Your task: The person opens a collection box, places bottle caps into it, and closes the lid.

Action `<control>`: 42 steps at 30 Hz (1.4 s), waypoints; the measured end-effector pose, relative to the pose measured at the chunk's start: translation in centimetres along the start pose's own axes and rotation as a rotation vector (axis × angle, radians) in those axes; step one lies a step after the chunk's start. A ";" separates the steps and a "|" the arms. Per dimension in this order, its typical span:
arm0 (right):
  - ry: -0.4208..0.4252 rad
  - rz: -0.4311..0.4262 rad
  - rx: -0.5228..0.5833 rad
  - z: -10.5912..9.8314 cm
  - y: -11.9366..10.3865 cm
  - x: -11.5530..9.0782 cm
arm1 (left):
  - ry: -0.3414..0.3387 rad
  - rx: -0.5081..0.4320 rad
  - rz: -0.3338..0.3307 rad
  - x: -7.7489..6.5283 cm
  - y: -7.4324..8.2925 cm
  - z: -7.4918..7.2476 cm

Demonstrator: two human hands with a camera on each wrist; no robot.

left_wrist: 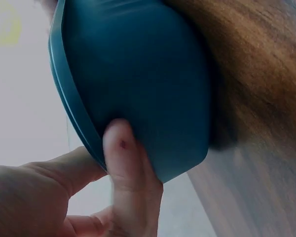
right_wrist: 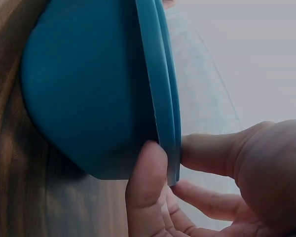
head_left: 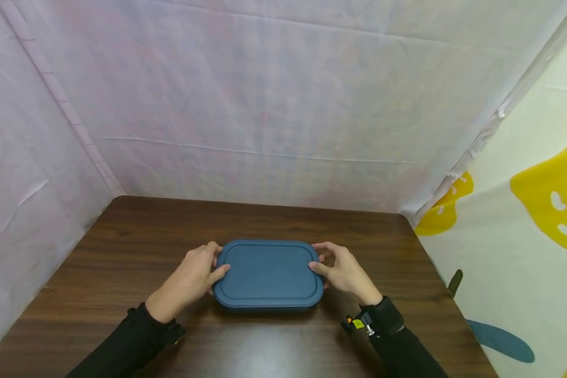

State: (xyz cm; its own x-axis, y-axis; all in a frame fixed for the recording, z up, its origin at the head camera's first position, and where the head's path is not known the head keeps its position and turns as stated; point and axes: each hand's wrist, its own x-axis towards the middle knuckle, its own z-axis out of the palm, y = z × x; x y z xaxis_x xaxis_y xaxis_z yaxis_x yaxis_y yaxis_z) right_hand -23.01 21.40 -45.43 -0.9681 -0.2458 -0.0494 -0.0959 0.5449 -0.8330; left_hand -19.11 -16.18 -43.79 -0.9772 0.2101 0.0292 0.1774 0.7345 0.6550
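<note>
A blue rectangular lidded container point(head_left: 268, 274) with rounded corners sits on the wooden table, near its middle. Its flat lid point(right_wrist: 158, 74) overhangs the side wall as a rim. At the container's left end, my left hand point(head_left: 195, 273) grips the rim, thumb on top and fingers beneath the edge. On the opposite end my right hand point(head_left: 342, 270) pinches the rim the same way. Both wrist views show fingertips against the side wall point(left_wrist: 153, 84) just under the lid. What the container holds is hidden.
The dark brown table point(head_left: 264, 344) extends around the container. White fabric sheets point(head_left: 264, 105) enclose it at the back and left. Fabric with yellow smiling shapes point(head_left: 559, 194) hangs along the right. Black sleeves point(head_left: 123, 341) cover both forearms, and a small device point(head_left: 366, 321) sits at the right wrist.
</note>
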 end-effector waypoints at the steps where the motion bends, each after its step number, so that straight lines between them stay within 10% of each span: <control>1: 0.001 -0.013 -0.024 0.0 -0.1 0.1 | 0.011 0.024 0.010 0.0 0.0 0.0; 12: 0.048 -0.380 -0.440 1.6 -1.2 0.1 | 0.098 0.302 0.198 0.0 1.6 2.1; 23: -0.067 -0.422 -0.604 4.5 -2.0 0.4 | -0.060 0.306 0.335 1.2 2.5 5.2; 42: -0.025 -0.433 -0.736 5.1 -1.4 0.2 | -0.044 0.321 0.365 1.3 2.4 5.4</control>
State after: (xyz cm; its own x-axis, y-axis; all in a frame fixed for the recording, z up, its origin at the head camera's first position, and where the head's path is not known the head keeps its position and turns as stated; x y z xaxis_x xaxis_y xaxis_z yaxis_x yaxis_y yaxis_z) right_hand -21.89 16.51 -47.02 -0.8065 -0.5659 0.1714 -0.5911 0.7785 -0.2112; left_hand -19.27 -10.63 -46.27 -0.8399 0.5130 0.1773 0.5413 0.7680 0.3422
